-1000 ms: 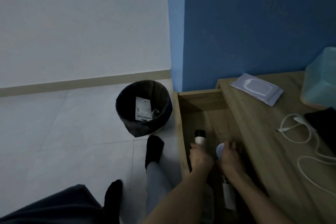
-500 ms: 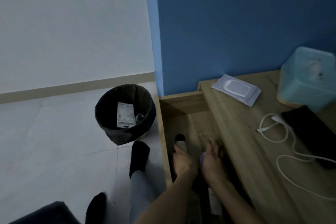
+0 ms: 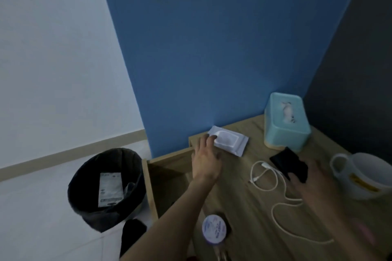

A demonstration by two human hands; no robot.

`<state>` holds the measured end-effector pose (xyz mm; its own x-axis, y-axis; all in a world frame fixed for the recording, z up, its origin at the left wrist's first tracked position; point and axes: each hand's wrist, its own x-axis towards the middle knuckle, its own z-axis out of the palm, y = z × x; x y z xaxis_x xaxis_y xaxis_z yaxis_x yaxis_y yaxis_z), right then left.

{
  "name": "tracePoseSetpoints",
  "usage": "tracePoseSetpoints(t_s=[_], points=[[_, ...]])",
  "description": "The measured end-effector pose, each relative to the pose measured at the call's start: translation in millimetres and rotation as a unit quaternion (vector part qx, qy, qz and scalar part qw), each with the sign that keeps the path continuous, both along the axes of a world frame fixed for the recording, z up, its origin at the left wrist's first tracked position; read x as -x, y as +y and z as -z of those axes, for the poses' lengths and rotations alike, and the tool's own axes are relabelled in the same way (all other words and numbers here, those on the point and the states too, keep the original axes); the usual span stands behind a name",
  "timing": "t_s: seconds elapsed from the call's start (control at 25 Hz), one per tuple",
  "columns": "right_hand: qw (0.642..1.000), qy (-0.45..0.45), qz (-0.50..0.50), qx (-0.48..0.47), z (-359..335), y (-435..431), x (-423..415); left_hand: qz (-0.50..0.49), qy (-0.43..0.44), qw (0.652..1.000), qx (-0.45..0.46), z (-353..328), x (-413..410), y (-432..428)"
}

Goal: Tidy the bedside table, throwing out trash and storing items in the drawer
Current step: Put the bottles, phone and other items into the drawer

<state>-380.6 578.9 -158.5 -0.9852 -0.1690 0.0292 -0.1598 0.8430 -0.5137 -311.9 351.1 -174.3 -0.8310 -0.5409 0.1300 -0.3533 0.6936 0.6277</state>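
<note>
A: Where is the pack [image 3: 230,141]?

B: Flat on the table [image 3: 244,207], upper middle of the frame, close to the blue wall, flap side up.

A: Which hand is nearer?

B: The left hand [image 3: 206,160]. It is open, its fingers spread and nearly straight, with the fingertips [image 3: 212,138] on the pack's left end. It has hold of nothing. The pack lies just up and right of the palm.

A: And the right hand [image 3: 309,186]?

B: Lower right, blurred, over the near end of the phone [image 3: 286,162], beside the cable [image 3: 264,164]. I cannot tell whether it grips the phone or only touches it. It is well apart from the pack.

A: How does the pack run?

B: Its long axis goes from upper left to lower right, roughly along the wall. The short left end faces the hand, so the fingers meet it end-on, not across the width.

A: So the pickup?

B: I'd guess the thumb must come round that left end, or the hand must shift right to span the narrow width. The open drawer [image 3: 169,158] sits lower left of the pack, so the carry would likely be a short pull that way.
</note>
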Motion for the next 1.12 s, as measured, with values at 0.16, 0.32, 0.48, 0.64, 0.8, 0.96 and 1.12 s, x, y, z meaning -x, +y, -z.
tracePoseSetpoints(t_s=[0.16,0.32,0.48,0.64,0.8,0.96,1.12], points=[[0.989,-0.074,0.001,-0.130,26.9,24.5,33.8,0.123,-0.133,0.982,0.047,-0.8,25.3,3.7],[0.989,-0.094,-0.009,-0.113,31.9,26.9,37.9,0.156,-0.230,0.961,0.014,13.0,44.1,6.9],[0.987,-0.062,-0.029,-0.147,33.3,29.5,38.3,0.117,-0.208,0.960,0.148,19.8,48.3,16.4],[0.986,-0.050,-0.041,-0.156,33.7,31.4,38.0,0.119,-0.196,0.945,0.232,22.5,53.5,19.4],[0.987,-0.028,-0.038,-0.155,39.7,33.0,38.8,0.139,-0.208,0.939,0.236,22.7,67.5,9.3],[0.987,-0.032,-0.033,-0.153,42.3,31.7,40.2,0.135,-0.209,0.957,0.152,25.5,76.7,-16.0],[0.988,-0.023,-0.032,-0.151,43.4,32.3,41.4,0.106,-0.212,0.962,0.137,31.7,74.0,-22.5]])
